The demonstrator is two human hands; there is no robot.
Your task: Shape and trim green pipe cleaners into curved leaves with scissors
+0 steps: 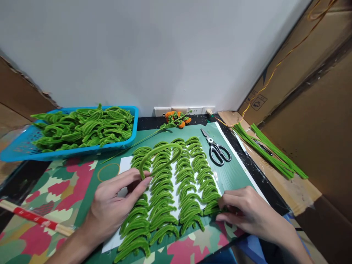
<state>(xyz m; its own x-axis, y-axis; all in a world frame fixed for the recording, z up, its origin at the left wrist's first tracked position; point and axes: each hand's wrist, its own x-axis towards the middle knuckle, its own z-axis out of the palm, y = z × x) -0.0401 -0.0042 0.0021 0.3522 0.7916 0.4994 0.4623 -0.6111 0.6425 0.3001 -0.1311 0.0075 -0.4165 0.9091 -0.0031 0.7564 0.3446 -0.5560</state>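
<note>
Between the thumb and fingers of my left hand (115, 200) is the end of a fuzzy green pipe cleaner (162, 147). It arches into a loose loop above the rows. My right hand (246, 207) is pinched at the bottom of the rightmost row, on a bent pipe-cleaner leaf (213, 208) whose end the fingertips partly hide. Beneath both hands, several rows of bent green leaves (163, 190) overlap on white paper (111, 244). The paper lies on a green mat (85, 205).
At the back left is a blue basket (135, 126) heaped with green pipe-cleaner pieces (88, 126). Black-handled scissors (217, 150) lie right of the rows. An orange craft flower (180, 119) rests by the wall sockets (195, 110). Green stems (265, 156) lie on cardboard, and wrapped chopsticks (35, 217) at left.
</note>
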